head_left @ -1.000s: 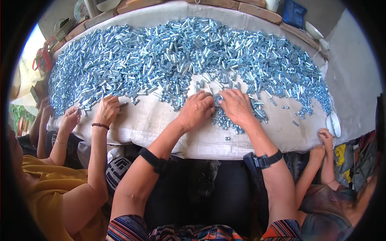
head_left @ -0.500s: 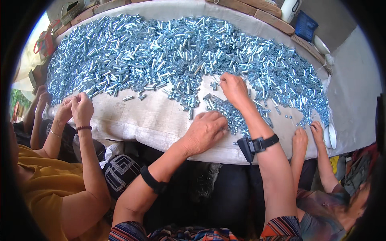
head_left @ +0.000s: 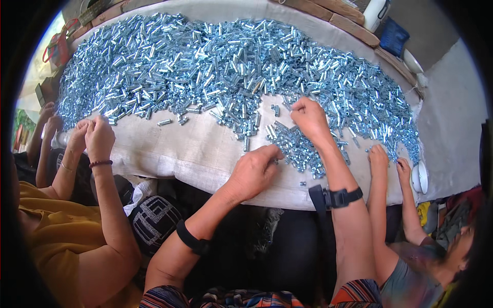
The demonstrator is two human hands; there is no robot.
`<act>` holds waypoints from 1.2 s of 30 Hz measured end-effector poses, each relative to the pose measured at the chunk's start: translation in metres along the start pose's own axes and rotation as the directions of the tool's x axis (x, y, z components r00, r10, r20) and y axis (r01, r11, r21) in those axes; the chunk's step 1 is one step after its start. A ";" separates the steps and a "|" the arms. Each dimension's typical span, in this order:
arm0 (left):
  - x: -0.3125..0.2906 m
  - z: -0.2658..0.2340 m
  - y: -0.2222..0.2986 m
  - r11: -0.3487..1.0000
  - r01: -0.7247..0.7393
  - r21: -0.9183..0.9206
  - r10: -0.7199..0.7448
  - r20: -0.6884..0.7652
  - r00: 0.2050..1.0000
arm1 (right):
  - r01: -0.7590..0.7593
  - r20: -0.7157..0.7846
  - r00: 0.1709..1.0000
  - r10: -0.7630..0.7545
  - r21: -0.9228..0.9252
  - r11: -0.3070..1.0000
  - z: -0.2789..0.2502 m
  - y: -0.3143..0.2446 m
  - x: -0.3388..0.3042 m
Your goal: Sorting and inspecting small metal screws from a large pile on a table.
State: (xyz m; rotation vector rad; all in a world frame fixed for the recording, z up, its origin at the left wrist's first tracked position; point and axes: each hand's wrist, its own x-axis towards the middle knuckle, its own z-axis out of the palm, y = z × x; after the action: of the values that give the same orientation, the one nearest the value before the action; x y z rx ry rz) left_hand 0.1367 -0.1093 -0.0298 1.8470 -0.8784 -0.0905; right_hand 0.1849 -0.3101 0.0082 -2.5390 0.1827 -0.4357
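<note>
A broad heap of shiny bluish metal sleeves (head_left: pixel 205 66), mixed with smaller metal pieces, covers the far part of the cloth-topped table (head_left: pixel 195 143). Closer in lies a small pile of short metal pieces (head_left: pixel 295 149), between my two hands. My left hand (head_left: pixel 256 172) is curled at that pile's left side, thumb and fingertips together; whatever they pinch is too small to make out. At the heap's lower edge, above the small pile, my right hand (head_left: pixel 310 120) has its fingers closed, and their contents are hidden. Two loose sleeves (head_left: pixel 275 110) lie left of it.
To my left, a co-worker's hands (head_left: pixel 95 137) are together over the table edge. Another co-worker's hands (head_left: pixel 379 155) work at the right end, near white bowls (head_left: pixel 420 177). Bricks (head_left: pixel 354 29) line the table's far edge, with a blue basket (head_left: pixel 394 37) behind them.
My left hand has drawn slightly left off the small pile, its fingers closing together. My right hand has shifted a little right. The right co-worker's near hand has moved up toward the heap.
</note>
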 end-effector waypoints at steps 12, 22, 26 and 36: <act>-0.036 -0.015 0.029 0.416 0.449 -0.791 -0.474 0.233 0.850 | -0.345 0.329 0.935 0.133 0.752 0.563 -0.026 -0.039 -0.152; -0.065 0.002 0.041 0.371 0.427 -0.825 -0.363 0.295 0.884 | -0.318 0.308 0.944 0.120 0.747 0.584 -0.036 -0.032 -0.201; -0.071 0.002 0.041 0.378 0.415 -0.828 -0.309 0.310 0.899 | -0.294 0.290 0.952 0.093 0.789 0.539 -0.041 -0.037 -0.210; -0.080 0.005 0.047 0.360 0.411 -0.838 -0.336 0.294 0.895 | -0.384 0.372 0.920 0.126 0.785 0.485 -0.029 -0.043 -0.223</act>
State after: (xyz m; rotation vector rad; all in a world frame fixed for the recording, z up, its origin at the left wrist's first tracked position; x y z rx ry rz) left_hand 0.0519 -0.0740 -0.0194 0.9556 -0.2705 -0.7850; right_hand -0.0322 -0.2401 -0.0051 -1.5044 0.1851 -0.0080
